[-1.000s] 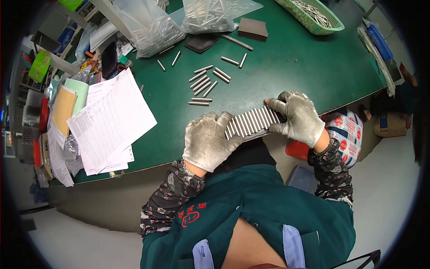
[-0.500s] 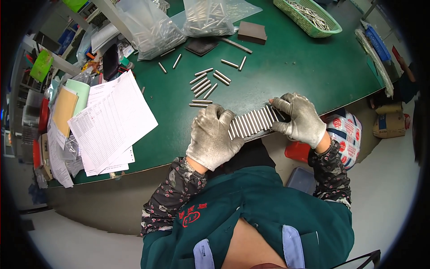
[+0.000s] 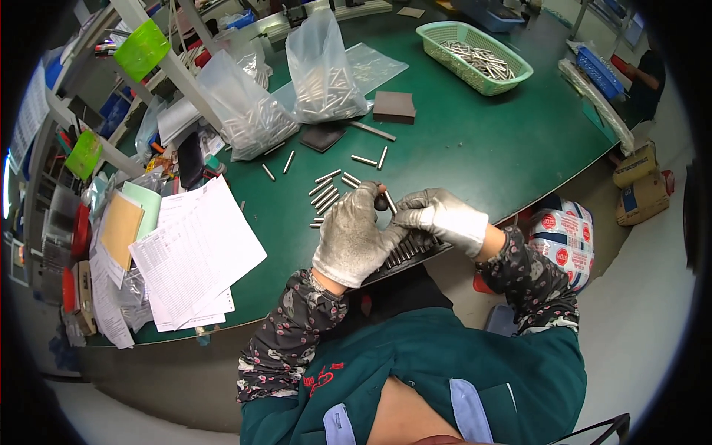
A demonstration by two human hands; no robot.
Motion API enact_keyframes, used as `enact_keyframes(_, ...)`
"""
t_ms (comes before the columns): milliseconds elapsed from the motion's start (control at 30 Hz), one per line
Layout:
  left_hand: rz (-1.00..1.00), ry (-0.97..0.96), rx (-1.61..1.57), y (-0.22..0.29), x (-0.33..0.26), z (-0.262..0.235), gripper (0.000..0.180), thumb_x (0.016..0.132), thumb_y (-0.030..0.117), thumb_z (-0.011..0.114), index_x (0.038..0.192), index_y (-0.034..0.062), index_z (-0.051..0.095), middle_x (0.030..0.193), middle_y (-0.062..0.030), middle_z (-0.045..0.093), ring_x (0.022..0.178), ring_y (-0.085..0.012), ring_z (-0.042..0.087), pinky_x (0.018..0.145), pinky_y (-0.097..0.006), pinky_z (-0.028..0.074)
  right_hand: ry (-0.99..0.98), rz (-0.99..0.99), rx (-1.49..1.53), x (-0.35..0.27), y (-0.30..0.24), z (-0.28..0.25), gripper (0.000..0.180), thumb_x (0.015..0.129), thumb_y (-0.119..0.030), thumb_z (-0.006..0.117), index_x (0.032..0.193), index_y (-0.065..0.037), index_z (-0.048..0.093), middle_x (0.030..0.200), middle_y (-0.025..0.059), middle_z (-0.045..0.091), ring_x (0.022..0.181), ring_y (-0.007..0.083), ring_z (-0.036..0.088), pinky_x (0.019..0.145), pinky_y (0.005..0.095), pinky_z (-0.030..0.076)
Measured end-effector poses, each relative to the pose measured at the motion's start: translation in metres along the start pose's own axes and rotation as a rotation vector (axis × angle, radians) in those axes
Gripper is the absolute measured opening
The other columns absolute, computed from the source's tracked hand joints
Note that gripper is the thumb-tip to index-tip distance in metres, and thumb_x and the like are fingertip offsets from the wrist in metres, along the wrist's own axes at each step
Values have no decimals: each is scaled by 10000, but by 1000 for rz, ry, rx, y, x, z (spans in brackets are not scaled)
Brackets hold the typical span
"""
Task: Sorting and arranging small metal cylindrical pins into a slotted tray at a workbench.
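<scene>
Landmark: the green table (image 3: 475, 141) is taken as reference for every place.
Paper sheets (image 3: 196, 252): laid at the table's left edge, fanned and overlapping.
Clear bags (image 3: 248, 119): stood toward the table's far left, filled with metal pins.
Loose pins (image 3: 326, 193): scattered on the table's middle, just beyond the gloved fingers.
Left hand (image 3: 354, 236): gloved, laid over the left part of the row of pins (image 3: 411, 251), fingers curled down on it; a small dark knob is seen at its fingertips.
Row of pins: held at the table's near edge, between both hands.
Right hand (image 3: 441, 219): gloved, pressed on the row's right part, touching the left hand.
Green basket (image 3: 475, 44): set at the table's far right, pins inside.
</scene>
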State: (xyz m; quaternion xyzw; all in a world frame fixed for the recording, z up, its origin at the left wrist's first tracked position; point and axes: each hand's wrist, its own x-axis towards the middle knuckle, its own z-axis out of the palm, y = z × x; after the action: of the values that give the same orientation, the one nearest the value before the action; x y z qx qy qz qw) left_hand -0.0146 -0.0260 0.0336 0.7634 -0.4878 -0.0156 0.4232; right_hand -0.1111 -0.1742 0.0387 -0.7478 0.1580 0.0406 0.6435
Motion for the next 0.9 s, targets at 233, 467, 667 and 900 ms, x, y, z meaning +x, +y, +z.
enact_keyframes(233, -385, -287, -791, -29, 28, -5, 566, 773, 23, 682, 1285, 8, 441, 947, -1, 530, 767, -43, 487, 684, -194, 449, -119, 136, 100, 11, 6, -28, 234, 879, -252, 584, 919, -27, 634, 695, 21, 600, 548, 71, 525, 499, 205, 425)
enact_keyframes(467, -516, -390, -784, -39, 48, 10, 232, 896, 110, 591, 1113, 31, 609, 791, 49, 601, 588, -15, 447, 522, -150, 348, -200, 125, 30, 29, 11, -49, 226, 880, -242, 578, 929, -29, 634, 709, 34, 616, 555, 70, 540, 501, 198, 431)
enact_keyframes(667, -632, -369, -801, -51, 48, 24, 147, 895, 121, 591, 1013, 35, 605, 740, 18, 595, 536, -29, 456, 455, -162, 321, -182, 239, -41, 45, 14, -55, 217, 872, -216, 573, 950, -26, 645, 683, 35, 619, 539, 66, 535, 501, 191, 435)
enact_keyframes(900, -765, -369, -790, -59, 50, 28, 188, 886, 97, 598, 1040, -8, 580, 813, -72, 657, 500, -62, 552, 372, -161, 338, 187, -195, -640, 81, 19, -70, 333, 809, -321, 552, 950, -38, 654, 897, 186, 656, 851, 341, 625, 786, 395, 497)
